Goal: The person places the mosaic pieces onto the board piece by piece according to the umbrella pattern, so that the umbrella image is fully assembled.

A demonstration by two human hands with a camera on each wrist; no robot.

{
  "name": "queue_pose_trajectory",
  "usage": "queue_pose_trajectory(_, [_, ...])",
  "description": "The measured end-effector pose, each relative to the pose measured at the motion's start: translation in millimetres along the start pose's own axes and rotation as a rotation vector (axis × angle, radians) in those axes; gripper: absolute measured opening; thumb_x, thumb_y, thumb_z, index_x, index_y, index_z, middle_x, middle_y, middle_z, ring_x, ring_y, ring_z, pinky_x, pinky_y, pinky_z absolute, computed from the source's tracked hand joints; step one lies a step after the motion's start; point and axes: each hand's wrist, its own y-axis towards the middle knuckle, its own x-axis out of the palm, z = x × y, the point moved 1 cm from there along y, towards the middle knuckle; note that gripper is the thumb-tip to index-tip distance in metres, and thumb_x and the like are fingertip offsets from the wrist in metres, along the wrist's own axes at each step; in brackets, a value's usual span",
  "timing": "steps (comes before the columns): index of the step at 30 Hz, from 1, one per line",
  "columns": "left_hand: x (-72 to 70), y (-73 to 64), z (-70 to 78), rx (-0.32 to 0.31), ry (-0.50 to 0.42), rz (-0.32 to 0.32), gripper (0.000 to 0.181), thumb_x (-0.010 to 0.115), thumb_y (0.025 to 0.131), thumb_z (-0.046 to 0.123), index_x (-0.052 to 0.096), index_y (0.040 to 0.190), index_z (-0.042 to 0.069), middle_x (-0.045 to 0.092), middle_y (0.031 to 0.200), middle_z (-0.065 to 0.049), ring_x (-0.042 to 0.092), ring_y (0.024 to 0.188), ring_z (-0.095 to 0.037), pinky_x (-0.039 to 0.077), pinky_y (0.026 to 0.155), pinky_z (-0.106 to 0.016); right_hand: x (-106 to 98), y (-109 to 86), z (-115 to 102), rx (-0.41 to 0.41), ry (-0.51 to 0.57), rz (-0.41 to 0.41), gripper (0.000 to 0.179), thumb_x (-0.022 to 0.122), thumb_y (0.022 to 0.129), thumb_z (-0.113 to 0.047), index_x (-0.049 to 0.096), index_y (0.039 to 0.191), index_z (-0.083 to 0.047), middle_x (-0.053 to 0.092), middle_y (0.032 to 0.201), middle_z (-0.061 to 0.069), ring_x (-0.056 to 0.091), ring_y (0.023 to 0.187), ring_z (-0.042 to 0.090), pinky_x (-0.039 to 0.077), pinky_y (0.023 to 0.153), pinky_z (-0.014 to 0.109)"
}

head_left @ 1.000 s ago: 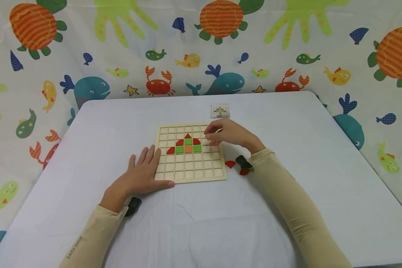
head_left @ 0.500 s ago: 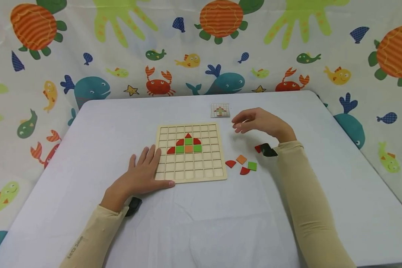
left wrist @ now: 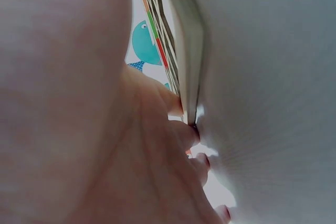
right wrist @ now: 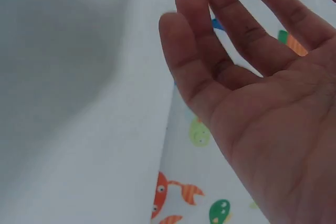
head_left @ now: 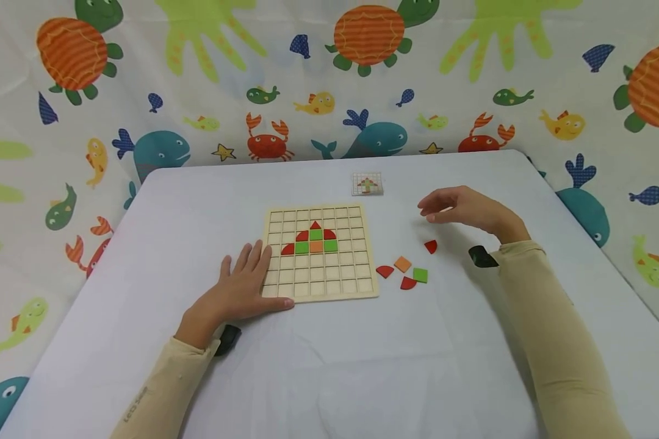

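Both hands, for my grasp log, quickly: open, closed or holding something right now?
Left hand: open, resting against the wooden board.
Right hand: open, holding nothing, above the table.

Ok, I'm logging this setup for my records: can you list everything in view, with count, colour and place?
Table: 1, white, across the foreground.
Backdrop cloth: 1, white with colourful sea-animal prints, behind the table.
Grid board: 1, pale wood, on the table.
Pattern card: 1 showing, whitish with coloured pattern, beyond the board.
Triangle tile: 1, red, on the board.
Rounded tiles: 3, red, on the board.
Square tiles: 4, three green, one orange, on the board.
Loose wedge tiles: 3, red, right of the board.
Loose square tiles: 2, green and orange, right of the board.
Wrist cameras: 2, black, one per wrist.
Sleeves: 2, beige, on both arms.
Left hand: 1, bare, at the board's left edge.
Right hand: 1, bare, right of the board.
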Motion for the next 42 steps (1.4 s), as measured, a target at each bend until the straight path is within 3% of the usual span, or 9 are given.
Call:
queue_pose_trajectory(4, [2.0,0.0,-0.1,-0.003,-0.008,0.001,0.129,0.073,0.087,0.074,0.011,0.170,-0.003,0.001,0.177,-0.026,-0.003,0.161,-0.048,-0.004,0.121,-0.073,6,-5.9,10,0.018,-0.081,-0.070,0.041,0.071,0.104,-0.020,0.066,0.141,-0.005,0.069,0.133,0.014,0.057,0.125,0.033,0.045,0.104,0.055])
queue_pose_trajectory(10, [1.2,-0.5,1.6,0.002,-0.002,-0.003,0.128,0.073,0.087,0.074,0.012,0.170,-0.003,0.001,0.177,-0.026,-0.003,0.162,-0.048,-0.004,0.121,-0.073,20,-9.7,17,0.025,-0.135,-0.149,0.030,0.075,0.100,-0.016,0.070,0.128,-0.005,0.065,0.108,0.008,0.056,0.104,0.028,0.047,0.087,0.042])
queue_pose_trajectory(18, [-1.6,-1.3,2.5,0.001,-0.005,-0.007,0.128,0.073,0.088,0.073,0.010,0.170,-0.003,0.000,0.177,-0.026,-0.004,0.162,-0.047,-0.004,0.121,-0.073,31,-5.2,17,0.023,-0.220,-0.075,0.020,0.080,0.097,-0.014,0.067,0.107,-0.003,0.061,0.096,0.007,0.054,0.094,0.028,0.046,0.079,0.040])
queue_pose_trajectory(24, [-3.2,-1.3,1.5,0.005,-0.003,-0.006,0.129,0.073,0.087,0.073,0.010,0.169,-0.003,0.001,0.176,-0.027,-0.004,0.161,-0.048,-0.004,0.121,-0.073,34,1.7,15,0.045,-0.249,-0.050,0.021,0.080,0.097,-0.019,0.065,0.101,-0.004,0.060,0.091,0.007,0.054,0.090,0.027,0.045,0.076,0.039])
queue_pose_trajectory(33, [-0.5,0.1,-0.1,0.006,0.003,-0.002,0.130,0.073,0.087,0.074,0.010,0.169,-0.004,0.001,0.176,-0.027,-0.004,0.161,-0.048,-0.004,0.121,-0.073,40,12.8,7,0.033,-0.301,-0.058,0.018,0.077,0.099,-0.015,0.064,0.101,-0.003,0.057,0.092,0.009,0.053,0.090,0.027,0.045,0.076,0.039])
queue_pose_trajectory(42, [-0.3,1.1,1.3,0.011,-0.008,-0.007,0.130,0.074,0.087,0.073,0.010,0.169,-0.004,0.000,0.176,-0.027,-0.004,0.161,-0.048,-0.005,0.121,-0.073,43,29.6,-16,0.095,-0.391,-0.108,0.023,0.075,0.100,-0.016,0.060,0.107,-0.001,0.059,0.095,0.012,0.055,0.092,0.030,0.046,0.078,0.041])
